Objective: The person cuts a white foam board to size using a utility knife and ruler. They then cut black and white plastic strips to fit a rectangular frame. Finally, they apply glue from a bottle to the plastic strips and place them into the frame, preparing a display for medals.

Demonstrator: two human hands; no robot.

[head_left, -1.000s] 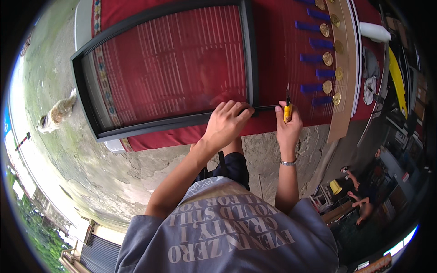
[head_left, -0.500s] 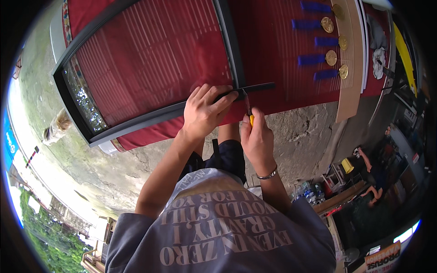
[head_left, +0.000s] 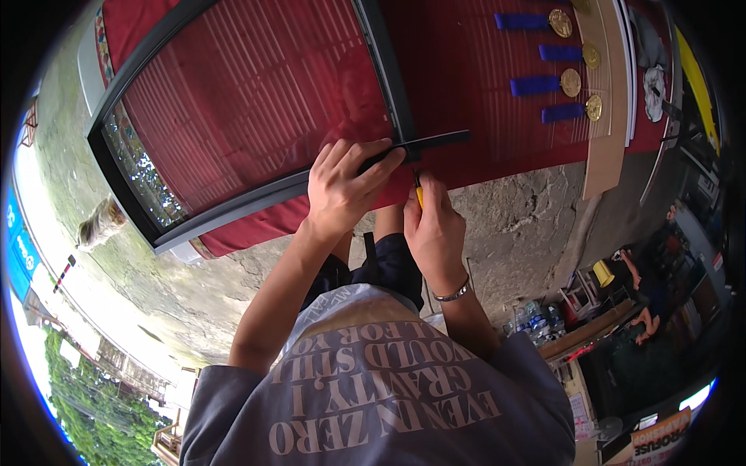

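A dark frame [head_left: 233,212] with a clear pane lies on a red cloth [head_left: 458,70]. At its near right corner my left hand [head_left: 339,190] is closed, pinching a thin black strip [head_left: 443,140] between thumb and fingers. The strip's free end sticks out to the right past the frame. My right hand [head_left: 437,233] is wrapped round a small yellow-handled cutter knife [head_left: 420,197]. Its tip points up toward the strip, just below it and apart from it.
Gold medals [head_left: 570,82] on blue ribbons lie to the right, beside a light wooden board [head_left: 602,167]. Below the table edge is rough concrete ground [head_left: 513,225]. A yellow bucket [head_left: 603,272] and another person [head_left: 645,291] are at the far right.
My right hand has drawn the knife down toward me, so its tip has come away from the strip. My left hand keeps its grip at the corner.
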